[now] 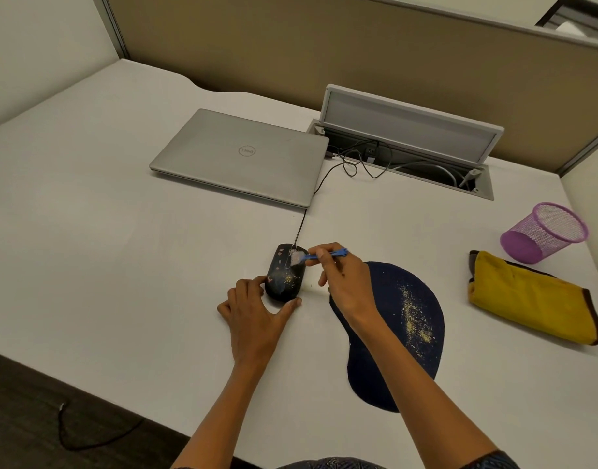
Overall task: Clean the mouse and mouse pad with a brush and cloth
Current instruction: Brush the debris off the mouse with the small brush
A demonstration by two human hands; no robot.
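Mouse-cleaning is the step in hand, and the black corded computer mouse (285, 274) lies on the white desk (121, 231) just left of the dark blue fabric mouse pad (402, 319). The right hand (341, 275) pinches the small blue-handled brush (319, 256), its pale bristles touching the front of the mouse near the cord. The left hand (257, 306) steadies the mouse from behind, thumb and fingers pressed to its sides. Yellow crumbs speckle the middle of the mouse. To do this well, I judge short strokes should sweep from the buttons toward one edge, with the steadying grip kept firm so the body does not slide. The pad carries a streak of the same crumbs, not yet brushed. Right of the pad lies the folded yellow cloth (531, 299), untouched; beyond that cloth tilts a purple mesh cup (544, 231). Behind the mouse sits a closed silver laptop (243, 154).
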